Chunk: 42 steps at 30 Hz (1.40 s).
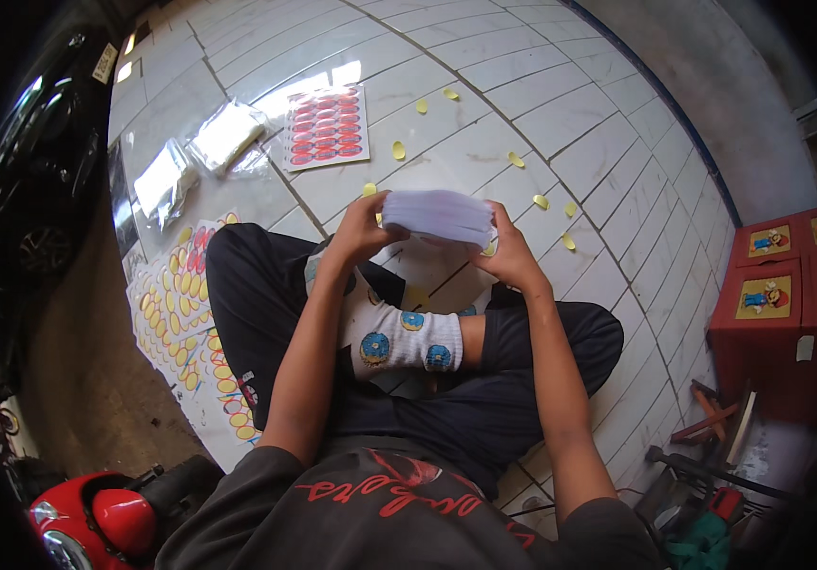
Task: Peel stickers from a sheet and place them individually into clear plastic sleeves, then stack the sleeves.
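Observation:
Between my two hands is a thick stack of white paper-like pieces [438, 214], held up above my crossed legs and slightly blurred. My left hand [366, 226] grips its left end, and my right hand [512, 246] grips the right end. What the pieces are exactly cannot be made out. Beyond them on the floor lies a pile of sticker sheets [326, 128] printed with rows of red ovals. Small yellow oval pieces [398, 150] are scattered on the tiles around my hands.
Clear plastic packs [227, 135] with pale contents lie at the far left. Used sheets with yellow ovals [173, 306] spread beside my left knee. A black car [45, 164] stands left, a red motor scooter [106, 513] lower left. A red cabinet [765, 335] is at the right.

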Motion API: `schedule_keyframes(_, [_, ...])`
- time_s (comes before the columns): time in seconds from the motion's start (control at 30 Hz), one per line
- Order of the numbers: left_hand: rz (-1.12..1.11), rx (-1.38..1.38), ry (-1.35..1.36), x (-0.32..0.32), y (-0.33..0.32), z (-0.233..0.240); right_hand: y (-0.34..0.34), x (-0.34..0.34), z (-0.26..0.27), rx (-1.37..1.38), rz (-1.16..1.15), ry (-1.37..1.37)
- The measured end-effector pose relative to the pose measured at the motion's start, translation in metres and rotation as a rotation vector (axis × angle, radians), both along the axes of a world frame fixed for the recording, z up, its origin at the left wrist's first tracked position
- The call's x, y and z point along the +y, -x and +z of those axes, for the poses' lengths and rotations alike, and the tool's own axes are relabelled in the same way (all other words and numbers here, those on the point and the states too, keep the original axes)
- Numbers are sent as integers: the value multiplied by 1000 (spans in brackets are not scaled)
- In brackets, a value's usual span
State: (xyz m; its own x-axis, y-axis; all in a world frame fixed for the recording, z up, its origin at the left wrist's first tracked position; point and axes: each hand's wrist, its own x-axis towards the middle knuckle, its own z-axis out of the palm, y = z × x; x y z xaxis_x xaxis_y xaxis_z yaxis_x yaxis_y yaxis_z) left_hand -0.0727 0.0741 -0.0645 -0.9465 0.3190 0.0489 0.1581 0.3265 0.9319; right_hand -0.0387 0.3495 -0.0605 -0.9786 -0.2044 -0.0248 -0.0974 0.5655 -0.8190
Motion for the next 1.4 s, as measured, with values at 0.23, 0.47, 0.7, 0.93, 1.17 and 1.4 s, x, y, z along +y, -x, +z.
schedule_keyframes(0.23, [0,55,-78,-2,-1,-6,-5,-57,74,251,76,-680])
schedule_keyframes(0.47, [20,72,0,-6,-4,-6,33,-71,59,198,326,-810])
schedule_keyframes(0.7, [-2,90,-33,-5,-3,-9,36,-79,62,203,352,-862])
schedule_keyframes(0.93, [13,120,-56,-6,-3,-16,41,-84,63,66,359,-860])
schedule_keyframes(1.17, [-4,136,-74,-7,-2,-17,38,-81,55,82,353,-833])
schedule_keyframes(1.4, [-107,85,-82,-9,-2,-16,33,-77,55,80,317,-787])
